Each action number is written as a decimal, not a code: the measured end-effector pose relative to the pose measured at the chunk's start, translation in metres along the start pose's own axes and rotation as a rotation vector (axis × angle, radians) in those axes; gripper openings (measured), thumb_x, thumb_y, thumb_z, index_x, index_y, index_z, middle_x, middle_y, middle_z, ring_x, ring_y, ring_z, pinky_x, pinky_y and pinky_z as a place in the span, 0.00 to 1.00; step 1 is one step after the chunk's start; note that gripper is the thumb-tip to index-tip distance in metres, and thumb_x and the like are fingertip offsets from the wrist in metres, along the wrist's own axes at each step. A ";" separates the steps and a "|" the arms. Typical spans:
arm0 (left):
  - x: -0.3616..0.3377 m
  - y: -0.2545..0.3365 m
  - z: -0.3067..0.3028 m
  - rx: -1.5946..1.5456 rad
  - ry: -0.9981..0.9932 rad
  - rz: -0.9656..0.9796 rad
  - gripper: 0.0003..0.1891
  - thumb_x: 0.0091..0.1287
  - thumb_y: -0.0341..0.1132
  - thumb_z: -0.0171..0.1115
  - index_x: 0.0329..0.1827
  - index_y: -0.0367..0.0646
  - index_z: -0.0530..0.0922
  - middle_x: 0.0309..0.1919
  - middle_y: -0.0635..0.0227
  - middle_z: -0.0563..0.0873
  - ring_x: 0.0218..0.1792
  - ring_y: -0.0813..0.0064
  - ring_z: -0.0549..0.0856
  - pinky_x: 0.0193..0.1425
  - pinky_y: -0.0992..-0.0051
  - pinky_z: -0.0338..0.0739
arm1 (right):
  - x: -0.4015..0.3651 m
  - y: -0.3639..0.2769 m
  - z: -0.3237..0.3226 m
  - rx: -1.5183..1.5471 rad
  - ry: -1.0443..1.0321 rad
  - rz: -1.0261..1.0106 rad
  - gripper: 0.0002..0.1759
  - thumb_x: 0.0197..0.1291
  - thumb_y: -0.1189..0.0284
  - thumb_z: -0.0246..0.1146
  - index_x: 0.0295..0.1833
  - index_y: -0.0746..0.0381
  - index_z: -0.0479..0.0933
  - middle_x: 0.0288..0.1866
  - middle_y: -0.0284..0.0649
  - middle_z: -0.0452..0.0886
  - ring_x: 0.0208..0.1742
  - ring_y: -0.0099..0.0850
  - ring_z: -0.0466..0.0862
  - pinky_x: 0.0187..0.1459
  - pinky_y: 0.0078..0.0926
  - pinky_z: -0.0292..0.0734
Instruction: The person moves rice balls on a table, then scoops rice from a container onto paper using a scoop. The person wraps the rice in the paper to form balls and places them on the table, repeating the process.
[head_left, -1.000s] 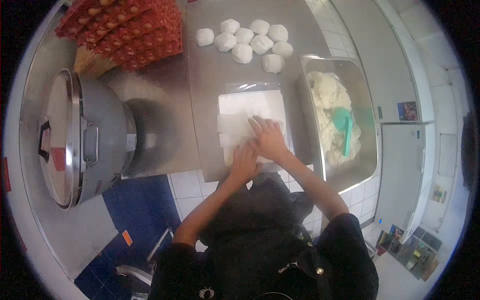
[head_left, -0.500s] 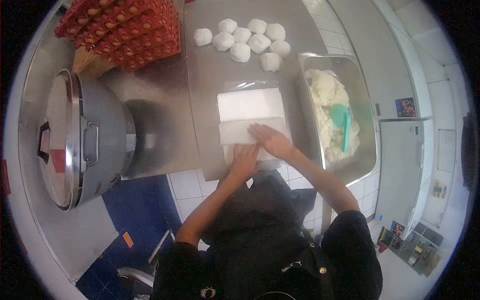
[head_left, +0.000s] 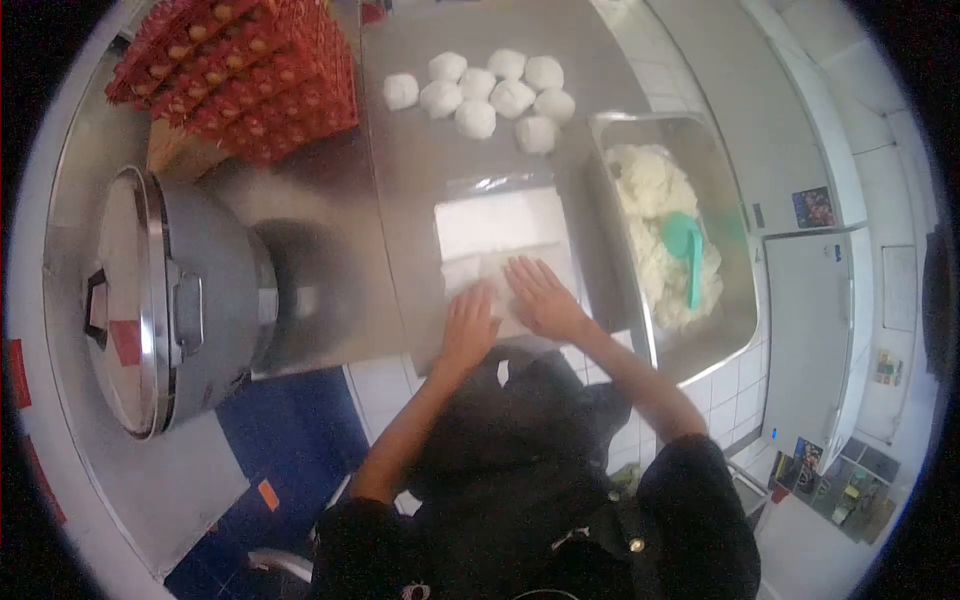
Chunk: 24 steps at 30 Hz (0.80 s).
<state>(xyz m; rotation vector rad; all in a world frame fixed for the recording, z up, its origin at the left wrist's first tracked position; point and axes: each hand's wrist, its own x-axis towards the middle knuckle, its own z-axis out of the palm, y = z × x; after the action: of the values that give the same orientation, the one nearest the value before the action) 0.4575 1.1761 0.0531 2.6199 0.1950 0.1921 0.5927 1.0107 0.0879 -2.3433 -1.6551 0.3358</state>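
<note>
White paper sheets point(head_left: 497, 220) lie stacked on the steel table in front of me, with a loose upper sheet across their near half. My right hand point(head_left: 545, 300) rests flat on this paper, fingers stretched out. Beside it, my left hand point(head_left: 468, 328) lies on the paper's left part, its fingers extended and a little blurred. Neither hand grips anything. Clear plastic point(head_left: 500, 184) shows along the stack's far edge. Beyond it sit several white paper-wrapped bundles point(head_left: 475, 119), roundish in shape.
On the right, a deep steel pan point(head_left: 735, 300) holds white rice point(head_left: 650, 190) and a green scoop point(head_left: 683, 238). A large lidded pot point(head_left: 215, 290) stands left. Stacked red egg trays point(head_left: 250, 80) are at the back left. The steel table's point(head_left: 405, 230) near edge borders my apron.
My left hand has moved left, away from my right hand. The right hand's fingers have spread a little on the paper. The whole view has shifted slightly.
</note>
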 end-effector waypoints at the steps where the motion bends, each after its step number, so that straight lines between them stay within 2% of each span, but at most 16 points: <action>1: -0.004 -0.011 0.006 -0.026 -0.028 -0.026 0.34 0.63 0.40 0.69 0.70 0.33 0.70 0.68 0.51 0.73 0.70 0.50 0.71 0.74 0.54 0.64 | -0.003 0.006 0.000 0.010 0.017 0.041 0.42 0.64 0.63 0.62 0.79 0.69 0.56 0.82 0.52 0.57 0.83 0.47 0.55 0.82 0.47 0.48; 3: -0.011 -0.023 0.009 -0.086 -0.103 -0.088 0.32 0.63 0.41 0.70 0.68 0.34 0.73 0.71 0.52 0.70 0.73 0.51 0.67 0.76 0.51 0.60 | -0.022 0.024 0.017 0.042 0.113 0.130 0.37 0.66 0.62 0.63 0.75 0.68 0.63 0.80 0.51 0.59 0.81 0.48 0.59 0.80 0.47 0.52; 4: -0.008 -0.025 0.003 -0.040 -0.108 -0.059 0.31 0.63 0.42 0.70 0.66 0.35 0.75 0.72 0.52 0.70 0.74 0.52 0.66 0.76 0.50 0.59 | -0.029 0.027 0.024 0.066 0.156 0.177 0.34 0.67 0.62 0.63 0.74 0.67 0.67 0.80 0.50 0.60 0.80 0.48 0.60 0.79 0.48 0.54; 5: -0.003 -0.027 0.000 0.006 -0.117 -0.029 0.29 0.63 0.42 0.70 0.65 0.36 0.76 0.72 0.53 0.69 0.74 0.52 0.65 0.76 0.48 0.58 | -0.033 0.030 0.033 0.090 0.273 0.191 0.27 0.61 0.65 0.69 0.66 0.60 0.77 0.77 0.48 0.65 0.77 0.47 0.64 0.77 0.48 0.59; 6: 0.005 -0.029 -0.007 0.052 -0.128 0.004 0.28 0.63 0.43 0.70 0.63 0.37 0.78 0.72 0.53 0.69 0.75 0.53 0.64 0.77 0.47 0.56 | -0.032 0.029 0.026 0.070 0.241 0.199 0.26 0.59 0.65 0.70 0.63 0.59 0.79 0.77 0.47 0.65 0.77 0.47 0.64 0.77 0.47 0.59; 7: 0.013 -0.030 -0.016 0.049 -0.065 0.050 0.21 0.62 0.43 0.71 0.56 0.43 0.85 0.73 0.55 0.69 0.75 0.53 0.63 0.75 0.42 0.55 | -0.026 0.027 0.008 0.053 0.213 0.209 0.24 0.58 0.66 0.71 0.61 0.57 0.80 0.77 0.46 0.66 0.77 0.47 0.64 0.77 0.47 0.59; 8: 0.022 -0.034 -0.020 0.048 -0.086 0.080 0.19 0.62 0.43 0.71 0.53 0.44 0.86 0.72 0.57 0.70 0.74 0.53 0.65 0.75 0.44 0.56 | -0.018 0.028 -0.004 0.036 0.189 0.218 0.23 0.56 0.66 0.72 0.59 0.55 0.82 0.77 0.46 0.66 0.77 0.48 0.65 0.77 0.47 0.59; 9: 0.030 -0.039 -0.024 0.050 -0.105 0.109 0.17 0.62 0.42 0.72 0.51 0.45 0.88 0.71 0.58 0.71 0.73 0.54 0.66 0.75 0.45 0.57 | -0.012 0.035 -0.006 0.075 0.225 0.210 0.18 0.53 0.68 0.73 0.51 0.55 0.85 0.74 0.42 0.71 0.76 0.46 0.66 0.76 0.47 0.60; 12: 0.045 -0.052 -0.029 -0.062 -0.205 0.151 0.11 0.61 0.40 0.72 0.44 0.47 0.91 0.68 0.61 0.76 0.70 0.56 0.70 0.74 0.49 0.60 | -0.005 0.067 0.016 0.266 0.154 0.087 0.16 0.54 0.70 0.72 0.50 0.56 0.86 0.72 0.37 0.75 0.76 0.43 0.67 0.75 0.46 0.60; 13: 0.051 -0.057 -0.029 -0.119 -0.240 0.155 0.09 0.61 0.39 0.72 0.41 0.48 0.91 0.67 0.63 0.77 0.69 0.56 0.72 0.73 0.50 0.61 | -0.003 0.069 0.020 0.229 0.138 0.111 0.16 0.55 0.71 0.71 0.51 0.55 0.86 0.70 0.34 0.78 0.75 0.40 0.68 0.75 0.44 0.61; 16: 0.066 -0.069 -0.026 -0.211 -0.336 0.123 0.08 0.61 0.36 0.72 0.41 0.47 0.92 0.62 0.64 0.80 0.66 0.58 0.75 0.72 0.55 0.63 | 0.000 0.070 0.018 0.178 0.100 0.128 0.14 0.57 0.71 0.70 0.50 0.52 0.87 0.69 0.33 0.79 0.72 0.39 0.71 0.73 0.43 0.63; 19: 0.073 -0.062 -0.033 -0.155 -0.361 0.120 0.07 0.60 0.35 0.71 0.40 0.47 0.91 0.61 0.63 0.80 0.65 0.57 0.75 0.70 0.57 0.65 | 0.003 0.061 0.005 0.196 0.065 0.184 0.13 0.59 0.72 0.68 0.50 0.54 0.87 0.64 0.31 0.82 0.68 0.38 0.74 0.71 0.42 0.65; 22: 0.069 -0.038 -0.047 -0.095 -0.323 0.117 0.07 0.60 0.34 0.71 0.39 0.45 0.91 0.60 0.63 0.81 0.65 0.58 0.75 0.69 0.57 0.66 | 0.006 0.060 0.016 0.232 0.090 0.213 0.12 0.59 0.74 0.67 0.50 0.58 0.86 0.59 0.33 0.86 0.63 0.39 0.77 0.69 0.40 0.67; 24: 0.062 -0.038 -0.039 -0.086 -0.280 0.115 0.07 0.60 0.34 0.71 0.39 0.44 0.90 0.60 0.63 0.81 0.64 0.58 0.76 0.68 0.58 0.68 | 0.006 0.060 0.027 0.230 0.223 0.184 0.12 0.59 0.74 0.67 0.49 0.60 0.86 0.57 0.35 0.87 0.59 0.40 0.79 0.67 0.39 0.69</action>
<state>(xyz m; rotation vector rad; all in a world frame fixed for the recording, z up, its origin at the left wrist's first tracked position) 0.5078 1.2382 0.0743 2.5384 -0.0602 -0.1255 0.6385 0.9989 0.0424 -2.2699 -1.2348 0.2712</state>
